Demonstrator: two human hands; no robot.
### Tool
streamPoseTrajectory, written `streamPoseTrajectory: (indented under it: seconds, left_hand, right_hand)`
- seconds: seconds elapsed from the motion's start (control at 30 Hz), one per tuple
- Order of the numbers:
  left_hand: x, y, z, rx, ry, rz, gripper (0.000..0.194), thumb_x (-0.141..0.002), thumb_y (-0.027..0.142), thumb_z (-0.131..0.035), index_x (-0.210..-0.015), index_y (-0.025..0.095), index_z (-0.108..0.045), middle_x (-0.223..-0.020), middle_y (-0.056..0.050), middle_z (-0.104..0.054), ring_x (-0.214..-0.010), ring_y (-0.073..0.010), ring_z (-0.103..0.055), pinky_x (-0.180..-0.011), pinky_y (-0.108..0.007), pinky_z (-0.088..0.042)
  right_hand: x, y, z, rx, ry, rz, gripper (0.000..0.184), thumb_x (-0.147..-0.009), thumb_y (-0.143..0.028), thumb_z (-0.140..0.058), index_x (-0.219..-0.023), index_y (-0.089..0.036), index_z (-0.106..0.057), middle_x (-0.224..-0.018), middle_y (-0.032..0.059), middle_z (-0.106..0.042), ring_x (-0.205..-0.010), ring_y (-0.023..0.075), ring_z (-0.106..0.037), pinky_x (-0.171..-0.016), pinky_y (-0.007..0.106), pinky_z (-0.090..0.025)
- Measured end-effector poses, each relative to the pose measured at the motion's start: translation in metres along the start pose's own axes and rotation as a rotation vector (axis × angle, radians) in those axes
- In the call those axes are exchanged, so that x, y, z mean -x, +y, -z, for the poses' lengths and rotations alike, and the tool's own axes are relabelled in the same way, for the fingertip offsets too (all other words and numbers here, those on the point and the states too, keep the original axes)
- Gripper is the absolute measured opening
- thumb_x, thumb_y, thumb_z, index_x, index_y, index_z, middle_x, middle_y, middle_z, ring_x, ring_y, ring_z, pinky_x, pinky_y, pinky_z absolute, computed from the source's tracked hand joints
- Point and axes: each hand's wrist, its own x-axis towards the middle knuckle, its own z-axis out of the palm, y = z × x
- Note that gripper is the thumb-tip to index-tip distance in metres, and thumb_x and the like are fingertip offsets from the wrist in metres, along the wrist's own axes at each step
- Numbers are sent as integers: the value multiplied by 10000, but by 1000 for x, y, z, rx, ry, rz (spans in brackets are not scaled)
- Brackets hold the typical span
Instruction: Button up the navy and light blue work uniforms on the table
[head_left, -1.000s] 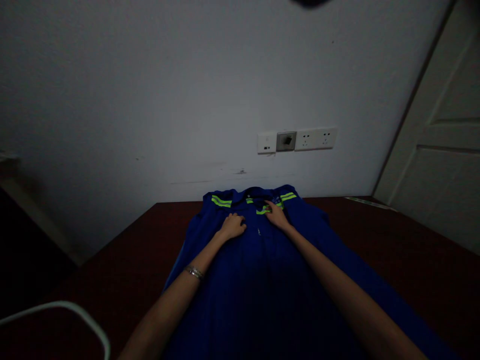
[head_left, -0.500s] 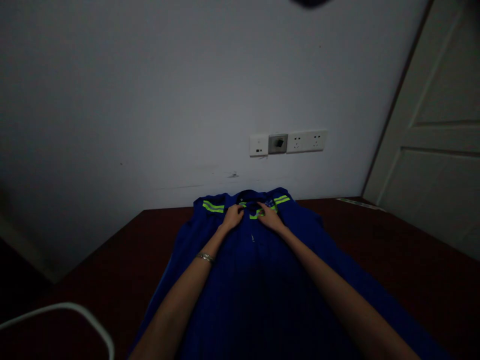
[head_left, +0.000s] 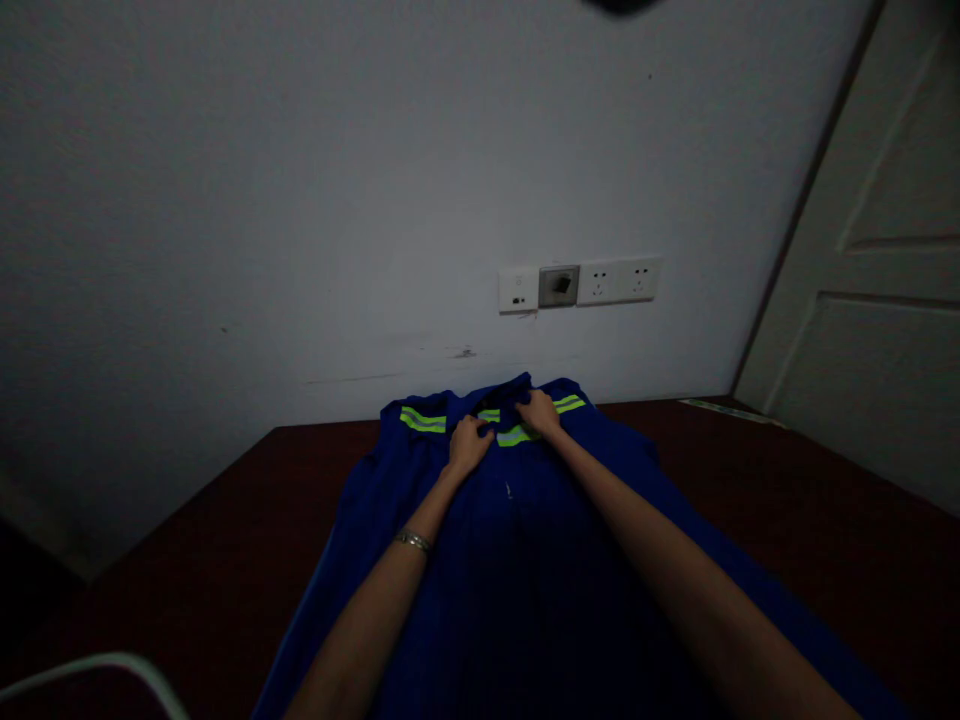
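A blue jacket [head_left: 525,540] with yellow-green and grey reflective stripes lies spread out, its collar end against the wall. At the left of the neck opening, my left hand [head_left: 470,443] is closed on the front edge, thumb and fingers pinching the cloth. My right hand [head_left: 538,412] grips the collar [head_left: 514,386] on the right side, slightly farther away and higher. The collar stands raised and bunched between the hands. A bracelet [head_left: 412,540] circles my left wrist. Dim light hides the folds in the lower jacket.
The jacket rests on a dark red-brown surface [head_left: 247,500]. Behind it, a white wall carries a row of sockets and switches [head_left: 577,285]. A panelled door [head_left: 885,300] stands at right, with a thin strip [head_left: 731,411] near it. A pale curved tube [head_left: 112,660] is at lower left.
My right hand has moved up and slightly right, pulling the collar up into a fold. My left hand has shifted slightly down. The view has tilted a little.
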Motion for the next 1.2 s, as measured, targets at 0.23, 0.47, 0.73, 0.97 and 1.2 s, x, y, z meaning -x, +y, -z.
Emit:
streamPoseTrajectory:
  seconds: [0.23, 0.47, 0.73, 0.97, 1.2]
  left_hand:
    - [-11, -16, 5, 141, 73, -55, 280, -775, 201, -480, -1013, 147, -617, -1009, -68, -610, -968, -171, -536, -891, -288, -397]
    - [-16, -25, 27, -3, 88, -89, 387, -811, 228, -427, -1185, 149, -492, -1221, -91, -496, -1123, -200, -434, -977, -332, -325]
    - [-19, -47, 51, -334, 104, -84, 528, -811, 372, -440, -1299, 189, -349, -1446, -105, -128, -1313, -330, -52, -1039, -508, -116]
    - [-32, -53, 72, -415, 224, 83, 693, -685, 281, -632, -1279, 143, -304, -1293, -207, -358, -1190, -334, -356, -936, -429, -321]
    - [-71, -50, 68, -11, 401, 393, 454, -780, 336, -528, -1118, 94, -345, -836, -154, -608, -850, -282, -597, -732, -377, -434]
  right_hand:
    - [-51, -11, 10, -208, -81, -86, 285, -723, -179, -510, -973, -59, -574, -637, 66, -655, -505, 146, -613, -463, 213, -479]
    - [-82, -25, 16, -173, 9, -54, 211, -693, -196, -538, -823, -56, -628, -626, 85, -644, -538, 165, -616, -499, 224, -476]
    - [-70, -28, -13, -87, 19, 62, 325, -753, -188, -466, -1030, -95, -606, -975, 106, -649, -937, 193, -591, -821, 255, -425]
    - [-46, -22, -23, -92, -91, 164, 593, -684, -289, -577, -1229, -91, -458, -1196, 134, -535, -1067, 222, -518, -893, 272, -382]
    - [-21, -19, -18, -86, -173, 246, 711, -714, -298, -561, -1330, -84, -276, -1257, 167, -471, -1093, 228, -500, -925, 297, -354]
